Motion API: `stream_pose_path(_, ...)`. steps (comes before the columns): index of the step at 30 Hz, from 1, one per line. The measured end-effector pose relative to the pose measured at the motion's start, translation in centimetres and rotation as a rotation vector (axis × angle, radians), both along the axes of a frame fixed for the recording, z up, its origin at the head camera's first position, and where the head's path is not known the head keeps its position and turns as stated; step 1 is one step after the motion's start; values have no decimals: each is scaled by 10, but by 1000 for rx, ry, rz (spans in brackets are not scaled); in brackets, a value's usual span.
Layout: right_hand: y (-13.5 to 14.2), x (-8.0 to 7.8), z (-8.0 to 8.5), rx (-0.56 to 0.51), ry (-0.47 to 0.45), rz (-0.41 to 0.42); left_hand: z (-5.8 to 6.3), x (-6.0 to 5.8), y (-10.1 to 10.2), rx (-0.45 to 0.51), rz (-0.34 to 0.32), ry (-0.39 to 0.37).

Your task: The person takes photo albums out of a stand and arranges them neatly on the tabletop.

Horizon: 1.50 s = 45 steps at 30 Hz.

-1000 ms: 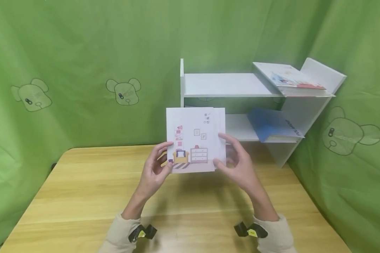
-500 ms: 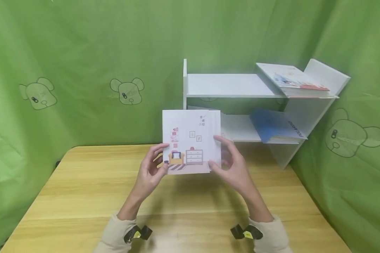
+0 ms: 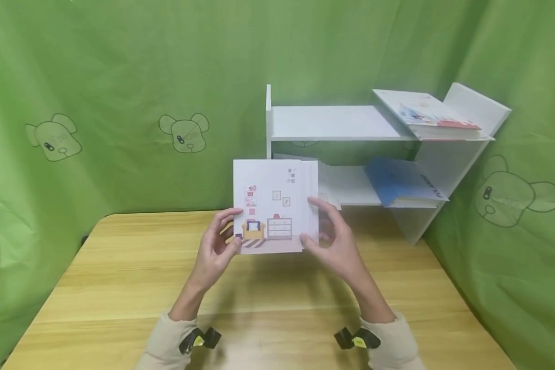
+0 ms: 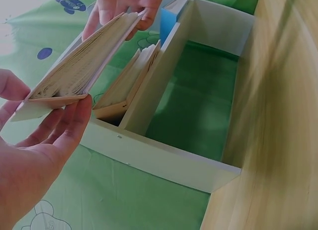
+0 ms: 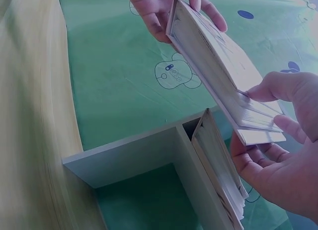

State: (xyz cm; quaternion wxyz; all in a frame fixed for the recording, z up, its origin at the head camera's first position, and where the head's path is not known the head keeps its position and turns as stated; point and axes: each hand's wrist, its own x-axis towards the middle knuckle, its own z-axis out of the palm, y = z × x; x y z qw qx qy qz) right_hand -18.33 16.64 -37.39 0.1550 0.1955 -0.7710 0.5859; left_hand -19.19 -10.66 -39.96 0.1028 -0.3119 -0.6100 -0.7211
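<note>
White, with a yellow armchair printed on its cover, a book (image 3: 263,177) is held above the wooden table (image 3: 134,277), on the near side of the shelf's (image 3: 324,123) left end. The left hand (image 3: 216,245) grips its left edge; the right hand (image 3: 337,244) grips its right edge. At the shelf's right, a blue book (image 3: 390,181) rests below and a picture-covered book (image 3: 425,110) above.

Shelf (image 3: 321,122) beyond book (image 3: 259,177), room leftward

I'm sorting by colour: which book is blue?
The blue book at the lower shelf's right end; the held book, upper book and lower left book look mainly pale.
</note>
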Motion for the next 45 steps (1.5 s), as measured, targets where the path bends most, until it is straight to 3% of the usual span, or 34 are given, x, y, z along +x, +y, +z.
stream_pose_path(45, -36, -4, -17, -10, -26, 39, -19, 4, -38, -17, 22, 1)
